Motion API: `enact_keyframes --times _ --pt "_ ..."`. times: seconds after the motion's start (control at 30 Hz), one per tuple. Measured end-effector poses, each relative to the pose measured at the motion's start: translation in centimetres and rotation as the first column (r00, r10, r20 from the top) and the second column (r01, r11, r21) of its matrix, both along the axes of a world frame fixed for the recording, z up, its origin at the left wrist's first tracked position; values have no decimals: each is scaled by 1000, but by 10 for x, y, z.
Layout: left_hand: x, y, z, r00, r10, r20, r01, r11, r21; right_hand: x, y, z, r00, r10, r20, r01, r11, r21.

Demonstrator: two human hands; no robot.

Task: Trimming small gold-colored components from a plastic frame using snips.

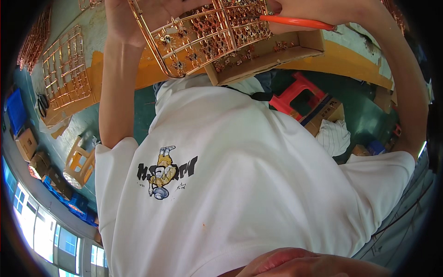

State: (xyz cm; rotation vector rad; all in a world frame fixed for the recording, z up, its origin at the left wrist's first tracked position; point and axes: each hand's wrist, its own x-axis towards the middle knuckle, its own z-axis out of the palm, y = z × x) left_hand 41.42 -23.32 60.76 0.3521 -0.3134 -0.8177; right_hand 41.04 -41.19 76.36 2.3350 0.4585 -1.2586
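A copper-coloured wire rack (pixel 155 50), hung with rows of small shiny metal pieces, is held tilted over an open cardboard box (pixel 310 51). My left hand (pixel 127 21) is at the rack's left side, with fingers passing behind its bars; their tips are partly hidden. My right hand (pixel 314 11), at the rack's right end, grips a pliers-like tool with an orange handle (pixel 295 21). The tool's jaws are hidden among the pieces. Several loose metal pieces (pixel 281 45) lie in the box below the rack.
Another copper wire rack (pixel 69 74) rests at the table's left end, near black-handled scissors (pixel 42 105). More copper racks (pixel 34 39) hang at the far left. On the floor stand a red plastic stool (pixel 288 99), a yellow stool (pixel 79 161) and cardboard boxes (pixel 26 144).
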Motion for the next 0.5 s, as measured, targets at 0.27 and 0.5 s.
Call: enact_keyframes --times 0.27,0.5 --pt "-7 0 22 993 113 -43 -105 984 143 19 -34 -13 986 162 -38 -151 965 213" --pt "-4 -6 21 994 108 -14 -102 974 204 2 -25 -2 989 132 65 -144 965 221"
